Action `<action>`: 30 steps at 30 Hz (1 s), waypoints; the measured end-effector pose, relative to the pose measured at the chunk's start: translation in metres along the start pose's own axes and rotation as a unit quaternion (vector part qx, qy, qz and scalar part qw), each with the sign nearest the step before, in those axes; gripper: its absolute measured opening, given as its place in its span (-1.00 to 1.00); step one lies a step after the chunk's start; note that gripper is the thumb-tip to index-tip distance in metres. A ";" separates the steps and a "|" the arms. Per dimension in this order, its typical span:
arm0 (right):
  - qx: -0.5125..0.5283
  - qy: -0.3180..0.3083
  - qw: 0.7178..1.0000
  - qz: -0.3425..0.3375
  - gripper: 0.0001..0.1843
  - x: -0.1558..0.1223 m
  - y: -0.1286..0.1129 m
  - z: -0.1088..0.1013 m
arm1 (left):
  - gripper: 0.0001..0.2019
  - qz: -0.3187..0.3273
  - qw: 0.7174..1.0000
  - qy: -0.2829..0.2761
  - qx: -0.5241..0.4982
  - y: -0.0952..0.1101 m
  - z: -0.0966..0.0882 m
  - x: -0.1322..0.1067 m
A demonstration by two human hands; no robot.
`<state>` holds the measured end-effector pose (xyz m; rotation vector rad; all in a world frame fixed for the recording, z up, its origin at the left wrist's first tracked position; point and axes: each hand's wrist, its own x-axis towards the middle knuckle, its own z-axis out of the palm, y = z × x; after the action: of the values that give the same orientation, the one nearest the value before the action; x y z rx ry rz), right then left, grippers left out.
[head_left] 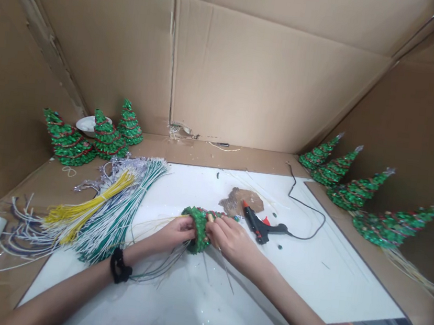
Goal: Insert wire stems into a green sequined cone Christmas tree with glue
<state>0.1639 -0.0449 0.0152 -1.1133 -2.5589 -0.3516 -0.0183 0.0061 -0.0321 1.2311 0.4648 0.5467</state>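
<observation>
A small green Christmas tree [201, 230] with red trim lies tipped over between my hands, its base turned to the left. My left hand [176, 235] has its fingers closed on the base, where several thin wires trail out. Against the tree's side my right hand [231, 239] is closed, thumb and fingers pressed together; part of the tree is hidden behind it. Thin strands [228, 274] hang below the right hand. Just right of the hands, a black glue gun [262, 227] with an orange tip rests by a brown scrap [242, 201].
On the left lie bundles of green-and-white wires [114, 224] and yellow wires [85, 204]. Finished-looking trees stand at back left [67, 139] and along the right [395, 226]. The glue gun's cord [319, 214] curves over the white board [329, 281]. Cardboard walls [275, 75] enclose the table.
</observation>
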 end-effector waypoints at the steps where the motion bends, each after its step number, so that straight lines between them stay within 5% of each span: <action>1: 0.014 0.004 1.000 -0.002 -0.72 0.000 0.002 0.000 | -0.64 0.004 1.000 0.002 0.000 0.000 0.000 0.000; 6: 0.064 -0.002 0.997 -0.033 -0.77 -0.003 0.015 0.004 | -0.65 0.009 1.000 -0.001 -0.005 0.001 0.000 0.000; 23: -0.055 0.014 0.991 -0.122 -0.67 0.002 0.012 -0.008 | -0.64 0.009 1.000 0.025 0.009 -0.002 -0.002 0.000; 27: -0.038 0.021 0.994 -0.103 -0.68 0.000 0.011 -0.007 | -0.65 -0.004 0.999 0.031 0.005 -0.001 -0.001 -0.001; 30: 0.125 0.031 0.992 -0.009 -0.72 -0.003 0.012 -0.006 | -0.66 -0.008 0.999 0.044 -0.015 -0.001 0.000 -0.001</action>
<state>0.1757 -0.0413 0.0201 -0.9734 -2.4758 -0.0662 -0.0185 0.0053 -0.0325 1.1769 0.5385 0.5951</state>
